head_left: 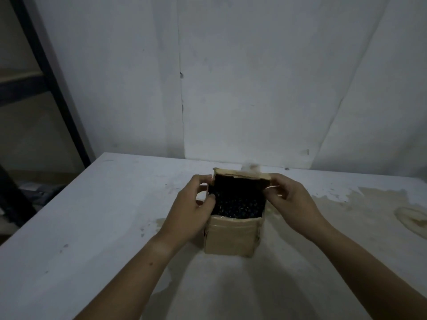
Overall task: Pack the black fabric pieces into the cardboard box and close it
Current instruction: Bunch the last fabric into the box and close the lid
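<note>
A cardboard box (232,236) stands upright on the white worktop (92,227), top open. Black fabric (238,199) fills it to the rim. The left hand (191,204) has its grip pinched on the left flap; the right hand (291,202) has its grip closed on the right flap.

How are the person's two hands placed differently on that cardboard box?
The left hand curls at the box's left edge, fingers touching the black fabric inside; the right hand stays outside, at the right edge. The left sits slightly lower, the right higher. Both flank the open top.
</note>
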Available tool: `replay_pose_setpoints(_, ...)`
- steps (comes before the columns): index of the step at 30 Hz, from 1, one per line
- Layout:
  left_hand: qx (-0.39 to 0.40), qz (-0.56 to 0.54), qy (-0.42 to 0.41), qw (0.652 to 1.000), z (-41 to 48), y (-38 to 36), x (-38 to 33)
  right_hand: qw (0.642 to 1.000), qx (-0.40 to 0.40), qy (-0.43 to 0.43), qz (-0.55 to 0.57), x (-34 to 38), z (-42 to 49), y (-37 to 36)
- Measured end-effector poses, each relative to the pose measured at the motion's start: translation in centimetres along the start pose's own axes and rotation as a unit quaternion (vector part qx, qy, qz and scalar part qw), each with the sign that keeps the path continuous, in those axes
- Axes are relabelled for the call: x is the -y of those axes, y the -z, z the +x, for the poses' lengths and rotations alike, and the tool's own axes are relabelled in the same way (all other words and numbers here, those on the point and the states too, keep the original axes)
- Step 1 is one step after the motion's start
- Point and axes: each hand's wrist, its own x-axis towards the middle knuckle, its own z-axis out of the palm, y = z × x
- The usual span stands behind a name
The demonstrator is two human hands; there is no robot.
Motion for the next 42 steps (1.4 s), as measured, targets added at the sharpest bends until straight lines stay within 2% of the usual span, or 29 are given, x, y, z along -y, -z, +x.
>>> replay_pose_setpoints(5, 0.000, -0.020, -0.002, 1.000, -0.4, 0.0, 0.3, 0.999, 0.008, 0.018, -0.047, 0.6, 0.3, 0.3)
replay_pose_setpoints(9, -0.004, -0.037, 0.007, 0.999, -0.7, -0.2, 0.2, 0.989, 0.076, 0.039, -0.120, 0.9, -0.1, 1.3)
replay_pose_setpoints(13, 0.034, -0.033, -0.011, 0.999, -1.2, -0.5, -0.2, 0.982, 0.130, 0.081, -0.111, 1.1, -1.6, 1.8)
replay_pose_setpoints(18, 0.047, -0.033, -0.006, 0.998, -1.8, -0.5, -0.5, 0.987, 0.041, 0.124, -0.094, 1.6, -2.6, 2.1)
replay_pose_setpoints(22, 0.058, -0.039, 0.006, 0.998, -1.9, -0.5, -0.4, 0.983, 0.074, 0.137, -0.101, 2.2, -2.6, 2.2)
replay_pose_setpoints(26, 0.085, -0.081, 0.040, 0.992, -1.3, 0.1, 0.0, 0.979, 0.061, 0.147, -0.128, 2.1, -2.7, 2.0)
replay_pose_setpoints(29, 0.091, -0.076, 0.028, 0.993, -1.4, 0.3, 0.1, 0.977, 0.068, 0.157, -0.130, 1.7, -3.0, 1.9)
replay_pose_setpoints(32, 0.082, -0.043, 0.003, 0.996, -1.7, 0.1, 0.0, 0.982, 0.069, 0.128, -0.123, 2.1, -3.7, 1.6)
replay_pose_setpoints(33, 0.080, -0.029, -0.003, 0.996, -1.9, 0.1, 0.0, 0.983, 0.056, 0.120, -0.130, 2.3, -4.2, 1.3)
replay_pose_setpoints(35, 0.079, -0.007, -0.016, 0.997, -2.2, 0.0, 0.0, 0.981, -0.027, 0.123, -0.148, 2.7, -5.8, 0.1)
replay_pose_setpoints(37, 0.074, 0.002, -0.025, 0.997, -2.4, -0.1, 0.0, 0.985, -0.106, 0.080, -0.107, 2.8, -8.2, -2.0)
replay_pose_setpoints(38, 0.071, 0.002, -0.027, 0.997, -2.5, -0.2, 0.0, 0.993, -0.105, 0.017, -0.055, 3.0, -9.2, -3.1)
replay_pose_setpoints(39, 0.069, 0.001, -0.026, 0.997, -2.5, -0.3, 0.1, 0.995, -0.070, -0.068, 0.017, 3.3, -9.9, -4.2)
replay_pose_setpoints(40, 0.068, 0.000, -0.025, 0.997, -2.5, -0.4, 0.1, 0.982, -0.022, -0.158, 0.102, 3.6, -10.3, -5.3)
replay_pose_setpoints(42, 0.065, 0.005, -0.026, 0.998, -2.6, -0.5, 0.1, 0.919, 0.041, -0.293, 0.260, 4.5, -10.2, -6.6)
